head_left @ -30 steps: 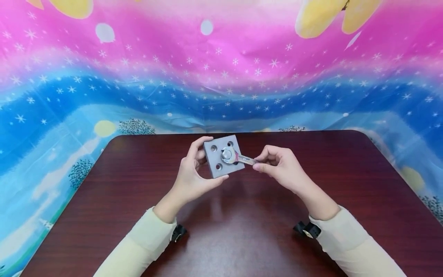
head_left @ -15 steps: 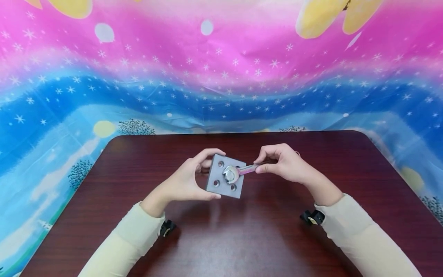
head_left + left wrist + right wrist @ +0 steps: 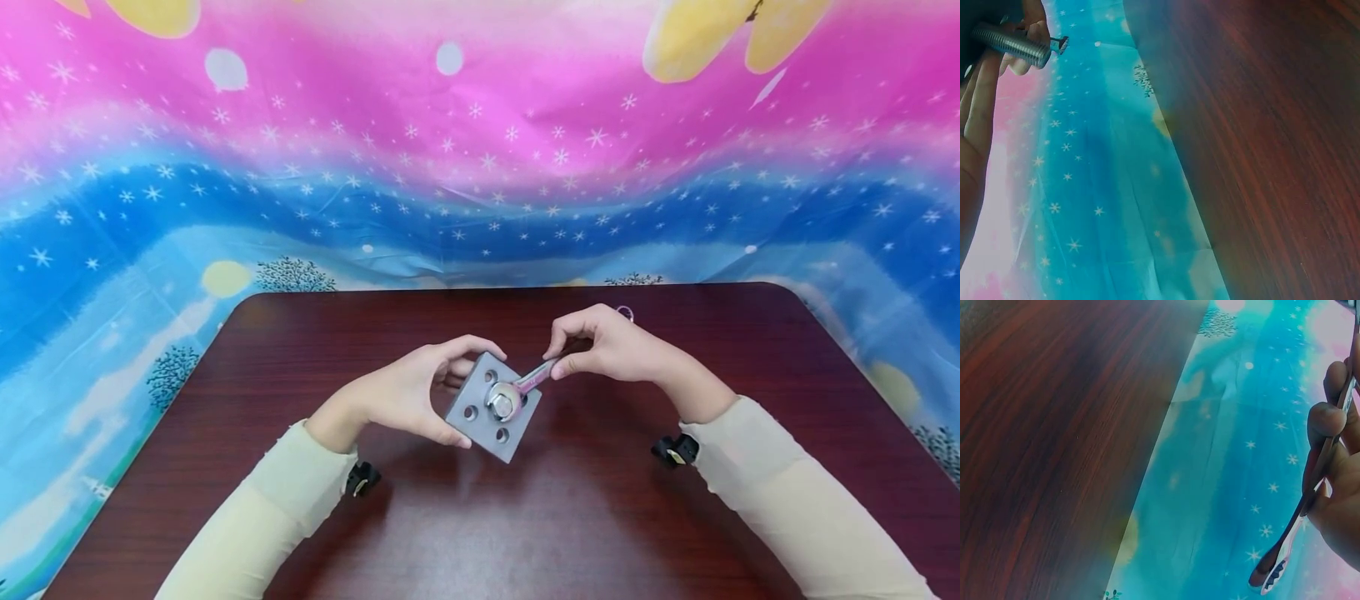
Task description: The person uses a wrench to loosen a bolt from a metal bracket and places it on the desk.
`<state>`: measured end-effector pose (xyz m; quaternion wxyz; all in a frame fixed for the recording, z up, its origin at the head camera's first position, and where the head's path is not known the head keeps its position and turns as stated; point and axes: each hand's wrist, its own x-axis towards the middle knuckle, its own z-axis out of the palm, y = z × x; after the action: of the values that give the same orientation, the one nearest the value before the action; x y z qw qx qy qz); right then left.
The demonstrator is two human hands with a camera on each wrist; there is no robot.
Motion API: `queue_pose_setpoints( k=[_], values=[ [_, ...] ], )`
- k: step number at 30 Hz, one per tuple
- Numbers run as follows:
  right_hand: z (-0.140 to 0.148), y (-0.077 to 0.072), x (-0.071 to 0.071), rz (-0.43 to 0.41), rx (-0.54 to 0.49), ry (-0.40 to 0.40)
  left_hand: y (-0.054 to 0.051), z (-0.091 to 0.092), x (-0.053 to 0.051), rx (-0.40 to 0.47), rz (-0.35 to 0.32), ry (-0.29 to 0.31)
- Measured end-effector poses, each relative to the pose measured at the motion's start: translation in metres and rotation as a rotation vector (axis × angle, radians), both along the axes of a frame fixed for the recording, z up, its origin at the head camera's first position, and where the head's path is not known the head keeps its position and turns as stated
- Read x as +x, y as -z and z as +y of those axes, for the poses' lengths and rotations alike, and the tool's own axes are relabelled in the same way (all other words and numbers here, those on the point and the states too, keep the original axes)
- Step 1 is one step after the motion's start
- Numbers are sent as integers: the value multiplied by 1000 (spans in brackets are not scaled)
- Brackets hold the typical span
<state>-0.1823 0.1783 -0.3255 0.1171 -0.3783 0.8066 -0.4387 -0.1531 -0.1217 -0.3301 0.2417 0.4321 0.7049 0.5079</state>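
Observation:
In the head view my left hand (image 3: pixel 408 393) grips a grey square plate (image 3: pixel 486 433) by its left edges, thumb below and fingers above. A hex bolt head (image 3: pixel 501 406) sits at the plate's middle, among several holes. The open end of a wrench (image 3: pixel 534 379) is around the bolt head, and my right hand (image 3: pixel 611 346) pinches its handle between thumb and fingers. The bolt's threaded shank (image 3: pixel 1013 44) sticks out behind the plate in the left wrist view. The wrench's ring end (image 3: pixel 1270 575) points past my palm in the right wrist view.
A dark red-brown wooden table (image 3: pixel 480 533) lies below both hands. Behind it hangs a pink and blue patterned cloth (image 3: pixel 480 167). A small black device (image 3: pixel 363 479) is at the left cuff and another (image 3: pixel 675 451) at the right cuff.
The plate has moved lower and turned clockwise in my left hand's hold. The wrench handle has swung from sloping down to the right to sloping up to the right, my right hand rising slightly.

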Motion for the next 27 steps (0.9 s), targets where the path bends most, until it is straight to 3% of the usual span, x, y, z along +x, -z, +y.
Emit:
queue_pose_setpoints(
  k=[11, 27],
  values=[
    [-4, -2, -3, -1, 51, -45, -3, 4, -6, -93, -65, 92],
    [-3, -3, -5, -5, 78, -86, 0, 6, -6, -94, -113, 113]
  ],
)
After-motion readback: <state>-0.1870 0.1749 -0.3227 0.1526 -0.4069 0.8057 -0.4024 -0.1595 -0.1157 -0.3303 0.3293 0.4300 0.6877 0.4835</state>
